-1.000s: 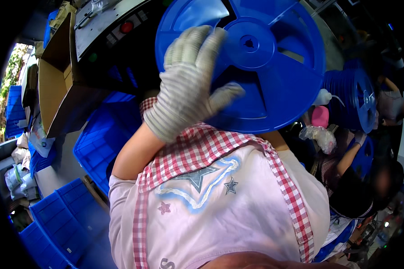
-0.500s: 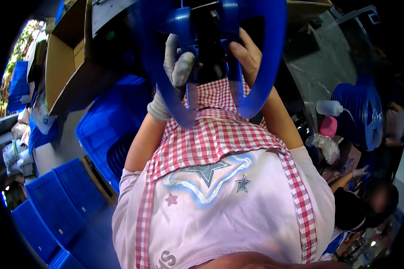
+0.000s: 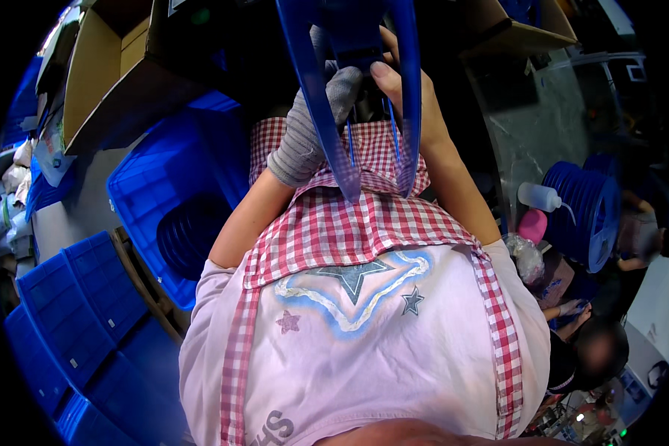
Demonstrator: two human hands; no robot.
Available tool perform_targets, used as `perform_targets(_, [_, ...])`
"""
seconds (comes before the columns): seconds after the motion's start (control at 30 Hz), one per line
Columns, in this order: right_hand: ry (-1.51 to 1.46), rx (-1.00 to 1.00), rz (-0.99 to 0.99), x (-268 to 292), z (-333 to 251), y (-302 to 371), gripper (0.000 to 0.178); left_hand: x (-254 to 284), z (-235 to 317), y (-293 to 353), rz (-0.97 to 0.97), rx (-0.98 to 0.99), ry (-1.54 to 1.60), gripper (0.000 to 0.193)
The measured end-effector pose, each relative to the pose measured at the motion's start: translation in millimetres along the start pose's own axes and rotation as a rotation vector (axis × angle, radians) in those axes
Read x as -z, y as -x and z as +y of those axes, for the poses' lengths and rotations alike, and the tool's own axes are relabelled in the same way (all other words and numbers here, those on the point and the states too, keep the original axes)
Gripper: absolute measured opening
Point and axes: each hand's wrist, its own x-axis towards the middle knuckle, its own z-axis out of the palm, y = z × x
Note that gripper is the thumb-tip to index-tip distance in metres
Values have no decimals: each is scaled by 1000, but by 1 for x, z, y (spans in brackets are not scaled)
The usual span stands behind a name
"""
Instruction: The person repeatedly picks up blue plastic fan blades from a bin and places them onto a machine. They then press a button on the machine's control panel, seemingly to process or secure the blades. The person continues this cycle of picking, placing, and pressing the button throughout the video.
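A large blue plastic reel (image 3: 327, 111) stands edge-on in front of my chest, its two flanges running down toward my pink checked apron. My left hand (image 3: 316, 123), in a grey knit glove, grips the reel from the left between the flanges. On the right side my bare right hand (image 3: 401, 97) holds the reel, fingers pressed along the right flange. The reel's hub is hidden between the flanges and my hands.
Blue plastic crates (image 3: 178, 193) lie to my left, one holding a dark blue reel; more crates (image 3: 74, 312) are stacked lower left. An open cardboard box (image 3: 104, 74) sits upper left. At right are stacked blue reels (image 3: 583, 208), a white squeeze bottle (image 3: 543, 197) and another person (image 3: 595, 349).
The reel has turned from face-on to edge-on and come closer to my chest. My right hand has come into view on its right side.
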Motion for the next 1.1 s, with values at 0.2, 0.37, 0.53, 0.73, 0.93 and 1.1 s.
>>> perform_targets(0.2, [-89, -20, -17, 2, -5, 1, 78, 30, 42, -19, 104, 419, 1183, 60])
perform_targets(0.37, [46, -61, -71, 12, -21, -7, 77, 35, 37, -17, 111, 412, 1285, 69])
perform_targets(0.53, [357, 44, -200, 41, -61, -33, 83, 64, 50, -32, 128, 317, 1269, 51])
perform_targets(0.73, [524, 217, -244, 47, -75, -124, 81, 83, -25, -90, 49, 258, 1025, 53])
perform_targets(0.93, [773, 321, -508, 30, -108, -231, 83, 112, -125, -143, 108, 302, 1228, 52])
perform_targets(1.1, [760, 479, -396, 13, -96, -219, 74, 112, -117, -145, 179, 308, 1297, 52])
